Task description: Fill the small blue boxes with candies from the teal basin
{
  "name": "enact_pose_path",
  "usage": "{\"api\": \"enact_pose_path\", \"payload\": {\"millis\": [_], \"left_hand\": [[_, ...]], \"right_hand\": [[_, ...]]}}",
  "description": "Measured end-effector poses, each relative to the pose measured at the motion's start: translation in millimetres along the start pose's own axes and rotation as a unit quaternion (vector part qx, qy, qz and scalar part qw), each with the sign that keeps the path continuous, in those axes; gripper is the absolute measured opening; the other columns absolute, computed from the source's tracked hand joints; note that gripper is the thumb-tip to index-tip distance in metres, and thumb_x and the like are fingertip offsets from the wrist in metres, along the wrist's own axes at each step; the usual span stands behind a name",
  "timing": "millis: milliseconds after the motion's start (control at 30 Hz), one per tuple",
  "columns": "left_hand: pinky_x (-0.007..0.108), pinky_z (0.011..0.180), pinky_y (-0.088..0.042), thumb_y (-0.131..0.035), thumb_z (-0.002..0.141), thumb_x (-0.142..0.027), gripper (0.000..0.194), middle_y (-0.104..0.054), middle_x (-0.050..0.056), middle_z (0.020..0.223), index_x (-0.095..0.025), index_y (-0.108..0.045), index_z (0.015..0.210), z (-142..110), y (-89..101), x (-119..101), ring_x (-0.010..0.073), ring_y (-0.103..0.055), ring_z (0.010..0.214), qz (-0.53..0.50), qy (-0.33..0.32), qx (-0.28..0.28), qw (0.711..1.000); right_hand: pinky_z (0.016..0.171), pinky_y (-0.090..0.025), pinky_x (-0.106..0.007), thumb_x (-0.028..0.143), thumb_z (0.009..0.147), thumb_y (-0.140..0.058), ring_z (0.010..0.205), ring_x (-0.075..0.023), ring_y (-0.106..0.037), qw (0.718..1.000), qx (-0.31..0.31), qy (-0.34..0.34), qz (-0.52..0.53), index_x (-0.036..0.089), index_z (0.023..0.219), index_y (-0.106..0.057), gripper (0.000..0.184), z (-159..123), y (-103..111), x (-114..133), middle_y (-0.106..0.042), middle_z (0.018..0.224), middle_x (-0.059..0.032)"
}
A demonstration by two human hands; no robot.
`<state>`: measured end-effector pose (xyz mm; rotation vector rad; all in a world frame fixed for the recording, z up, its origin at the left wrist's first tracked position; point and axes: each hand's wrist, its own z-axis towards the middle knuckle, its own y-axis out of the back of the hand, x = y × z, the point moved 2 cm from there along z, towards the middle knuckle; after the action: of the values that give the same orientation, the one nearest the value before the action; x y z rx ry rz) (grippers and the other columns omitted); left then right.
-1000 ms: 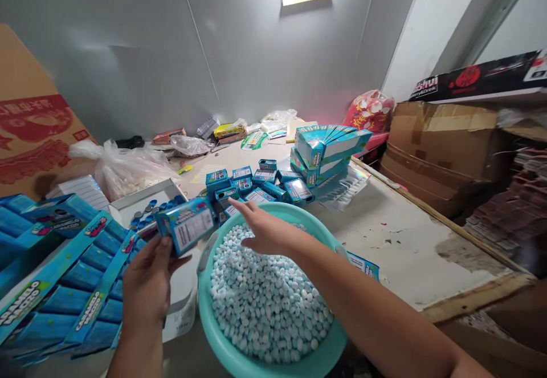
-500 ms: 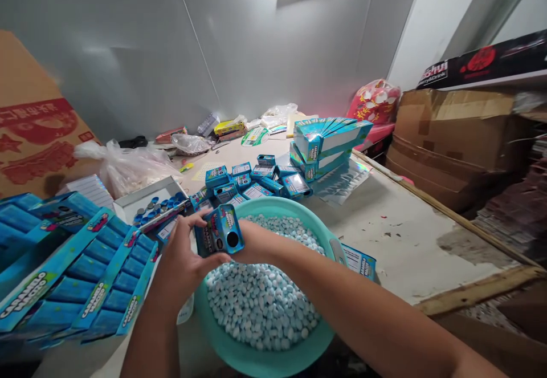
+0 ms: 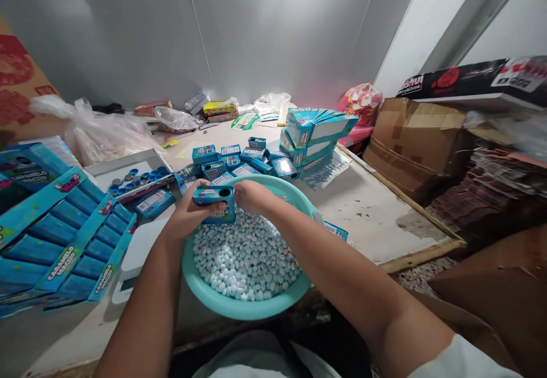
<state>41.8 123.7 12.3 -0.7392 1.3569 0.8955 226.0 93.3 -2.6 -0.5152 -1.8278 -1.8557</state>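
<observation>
My left hand is wrapped round a small blue tin, holding it over the near-left part of a turquoise basin. A round dark hole shows in the tin's upper face. Close against the tin's right side is my right hand, its fingers curled in; what they hold, if anything, is hidden. Pale blue and white candies fill much of the basin below both hands. Several more blue tins lie in a loose pile behind the basin.
Display boxes of blue tins stand at the left. A white tray holds blue round caps. A white flat device sits beside my left forearm. Folded blue display cartons are stacked behind the basin; brown cardboard boxes stand at right.
My left hand has brought the tin rightward over the basin and turned its holed face up. The right hand, first outstretched, dipped behind the tin and now is curled beside it. The view has shifted.
</observation>
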Motion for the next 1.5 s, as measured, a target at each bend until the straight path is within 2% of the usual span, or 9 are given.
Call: {"api": "enact_pose_path", "payload": {"millis": [100, 200, 333, 600, 833, 1033, 1300, 1433, 1500], "left_hand": [[0.026, 0.074, -0.054, -0.096, 0.052, -0.028, 0.063, -0.068, -0.005, 0.083, -0.024, -0.056, 0.101, 1.1, 2.9, 7.8, 0.0149, -0.066, 0.076, -0.128, 0.002, -0.070, 0.989], [0.027, 0.076, -0.055, -0.096, 0.049, -0.026, 0.067, -0.069, -0.004, 0.087, -0.024, -0.057, 0.104, 2.4, 5.7, 12.6, 0.0157, -0.067, 0.080, -0.176, -0.013, -0.098, 0.979], [0.028, 0.076, -0.056, -0.096, 0.048, -0.027, 0.070, -0.068, -0.003, 0.089, -0.023, -0.057, 0.105, 2.9, 6.0, 12.8, 0.0158, -0.066, 0.081, -0.170, -0.031, -0.120, 0.978], [0.025, 0.075, -0.054, -0.093, 0.058, -0.039, 0.065, -0.068, -0.001, 0.095, -0.025, -0.055, 0.109, 6.3, 4.1, 19.1, 0.0178, -0.066, 0.089, -0.070, -0.039, -0.115, 0.990], [0.026, 0.078, -0.055, -0.089, 0.064, -0.040, 0.062, -0.068, -0.002, 0.093, -0.026, -0.047, 0.107, 4.5, 0.7, 18.8, 0.0194, -0.069, 0.093, -0.023, -0.042, -0.023, 0.999], [0.023, 0.074, -0.055, -0.087, 0.067, -0.038, 0.059, -0.064, -0.005, 0.089, -0.026, -0.043, 0.105, 1.5, 6.2, 22.6, 0.0155, -0.068, 0.085, -0.055, -0.071, -0.036, 0.995], [0.027, 0.075, -0.057, -0.089, 0.063, -0.038, 0.061, -0.067, -0.002, 0.090, -0.026, -0.047, 0.106, -3.3, 5.7, 21.7, 0.0201, -0.070, 0.089, -0.069, -0.052, -0.060, 0.994], [0.034, 0.081, -0.060, -0.091, 0.058, -0.039, 0.065, -0.071, 0.001, 0.099, -0.024, -0.052, 0.108, -2.3, -7.8, -4.0, 0.0255, -0.071, 0.097, -0.171, 0.001, -0.106, 0.979], [0.038, 0.085, -0.060, -0.092, 0.057, -0.036, 0.067, -0.073, 0.003, 0.104, -0.023, -0.056, 0.113, 2.9, -18.6, -21.0, 0.0279, -0.071, 0.103, -0.194, 0.000, -0.080, 0.978]], "right_hand": [[0.076, -0.048, -0.033, 0.041, 0.100, -0.046, 0.092, -0.0284, -0.065, 0.998, 0.011, -0.054, -0.025, 0.016, 0.086, -0.073, 0.040, 8.7, -2.8, -13.7, -0.071, 0.103, -0.0149], [0.086, -0.050, -0.035, 0.045, 0.101, -0.045, 0.102, -0.0286, -0.065, 0.997, 0.032, -0.061, -0.030, 0.017, 0.098, -0.074, 0.040, 10.9, -5.0, -19.9, -0.068, 0.118, -0.0139], [0.094, -0.051, -0.042, 0.055, 0.096, -0.052, 0.110, -0.0320, -0.065, 0.996, 0.070, -0.050, -0.023, 0.020, 0.125, -0.067, 0.049, -4.3, -6.9, -16.9, -0.061, 0.133, -0.0149], [0.113, -0.039, -0.054, 0.086, 0.068, -0.064, 0.143, -0.0427, -0.038, 0.983, 0.159, 0.043, -0.076, 0.016, 0.151, -0.043, 0.111, -66.6, -10.8, 5.4, -0.043, 0.155, -0.0200], [0.094, -0.050, -0.055, 0.082, 0.071, -0.066, 0.115, -0.0420, -0.058, 0.978, 0.096, 0.081, -0.169, 0.012, 0.127, -0.058, 0.090, -58.0, -25.0, 8.7, -0.061, 0.123, -0.0215], [0.085, -0.052, -0.042, 0.055, 0.078, -0.079, 0.103, -0.0330, -0.064, 0.970, 0.049, 0.121, -0.205, 0.013, 0.126, -0.058, 0.067, -16.1, -22.7, -18.0, -0.063, 0.118, -0.0165], [0.093, -0.050, -0.041, 0.046, 0.068, -0.085, 0.118, -0.0361, -0.063, 0.997, 0.012, 0.025, -0.070, 0.023, 0.133, -0.064, 0.072, -19.7, -22.2, -23.2, -0.068, 0.131, -0.0104], [0.095, -0.050, -0.041, 0.023, 0.065, -0.080, 0.115, -0.0350, -0.065, 1.000, -0.009, -0.024, -0.004, 0.024, 0.120, -0.072, 0.056, -23.9, -20.2, -20.0, -0.075, 0.121, -0.0050], [0.096, -0.050, -0.042, 0.021, 0.066, -0.077, 0.115, -0.0350, -0.065, 0.999, -0.031, -0.016, 0.005, 0.022, 0.120, -0.073, 0.054, -24.8, -19.3, -15.0, -0.074, 0.122, -0.0061]]}}
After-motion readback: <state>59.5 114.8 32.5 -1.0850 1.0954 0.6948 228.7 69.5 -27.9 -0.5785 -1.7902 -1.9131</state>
